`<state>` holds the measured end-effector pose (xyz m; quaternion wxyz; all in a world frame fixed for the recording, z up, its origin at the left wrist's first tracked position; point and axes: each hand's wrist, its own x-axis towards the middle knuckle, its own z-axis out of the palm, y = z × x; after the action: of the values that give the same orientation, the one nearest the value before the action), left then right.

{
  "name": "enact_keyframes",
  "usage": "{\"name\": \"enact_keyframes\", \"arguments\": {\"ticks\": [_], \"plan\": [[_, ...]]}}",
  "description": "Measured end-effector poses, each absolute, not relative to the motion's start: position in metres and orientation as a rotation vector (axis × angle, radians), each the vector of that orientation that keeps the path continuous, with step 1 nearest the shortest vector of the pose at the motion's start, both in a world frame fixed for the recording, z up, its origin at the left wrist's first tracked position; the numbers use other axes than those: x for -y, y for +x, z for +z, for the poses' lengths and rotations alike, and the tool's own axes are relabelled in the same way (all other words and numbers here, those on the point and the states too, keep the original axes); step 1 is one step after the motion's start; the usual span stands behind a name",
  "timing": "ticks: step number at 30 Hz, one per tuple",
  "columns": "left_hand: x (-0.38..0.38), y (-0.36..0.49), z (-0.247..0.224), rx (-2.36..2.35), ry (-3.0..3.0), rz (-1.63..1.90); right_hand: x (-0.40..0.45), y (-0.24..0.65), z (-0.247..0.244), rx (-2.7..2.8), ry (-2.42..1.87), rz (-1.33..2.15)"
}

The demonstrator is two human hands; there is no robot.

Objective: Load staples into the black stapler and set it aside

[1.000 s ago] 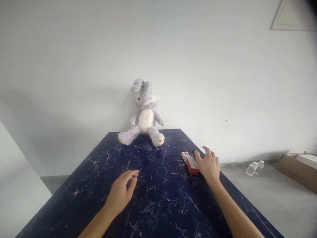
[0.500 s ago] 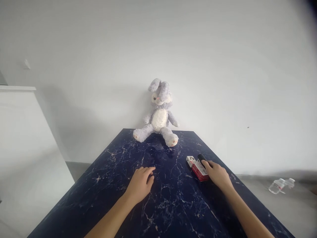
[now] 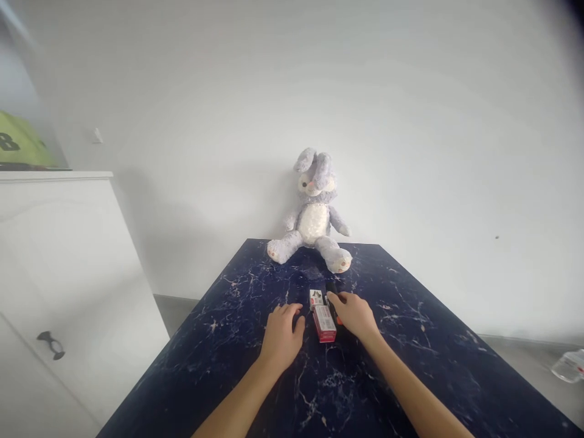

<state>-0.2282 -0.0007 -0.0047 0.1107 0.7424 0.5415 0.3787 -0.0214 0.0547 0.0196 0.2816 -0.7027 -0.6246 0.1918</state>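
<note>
A red and white box point(image 3: 324, 323) lies on the dark blue marbled table point(image 3: 219, 340), with a small white box point(image 3: 316, 298) at its far end. Along their right side is a black object point(image 3: 332, 299), partly hidden, with a bit of orange showing. My right hand point(image 3: 354, 312) has its fingers closed on that black object. To the left of the boxes, my left hand point(image 3: 283, 336) rests near the tabletop, thumb and fingers apart, holding nothing. A grey plush rabbit point(image 3: 314, 222) sits at the table's far edge.
Behind the table rises a pale wall point(image 3: 410, 121). A white cabinet point(image 3: 59, 255) stands at the left, bearing a yellow-green item point(image 3: 22, 141). On the floor at the far right lies a clear plastic bottle point(image 3: 568, 366).
My right hand, the black object and both boxes have moved left, close to my left hand. The boxes now point more straight ahead. The view has turned slightly left.
</note>
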Motion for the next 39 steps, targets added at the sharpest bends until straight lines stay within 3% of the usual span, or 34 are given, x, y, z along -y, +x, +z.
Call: {"name": "enact_keyframes", "arguments": {"ticks": [8,17,28,39], "plan": [[0.004,-0.236,-0.004,-1.608,2.055,1.088,-0.054,-0.078,0.012,1.583,-1.692,0.698],[-0.005,-0.31,-0.003,-1.52,2.134,1.01,-0.051,-0.142,-0.014,1.522,-1.411,0.89],[-0.016,-0.338,0.009,-1.539,2.067,0.887,-0.096,-0.115,-0.02,1.934,-1.285,0.609],[-0.017,-0.357,0.017,-1.486,2.029,0.9,-0.08,-0.12,-0.016,2.185,-1.146,0.488]]}}
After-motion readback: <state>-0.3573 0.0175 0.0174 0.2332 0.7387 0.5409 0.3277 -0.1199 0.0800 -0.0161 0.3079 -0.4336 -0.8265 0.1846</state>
